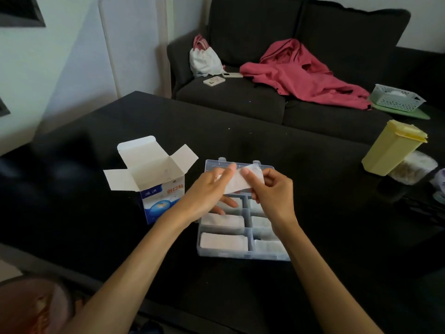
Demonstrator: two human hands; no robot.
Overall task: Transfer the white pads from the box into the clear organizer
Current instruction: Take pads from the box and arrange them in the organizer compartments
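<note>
From my feed I see two bare forearms with no sleeves reaching the wrists. The left grip (207, 189) and the right grip (272, 191) wear no gloves, rings, watch or bands. Short, unpainted nails show on the fingertips (245, 171).

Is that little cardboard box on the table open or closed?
Open. The box stands upright on the dark table with its top flaps folded outward, showing the white inside. Whether any pads remain inside, I cannot tell.
</note>
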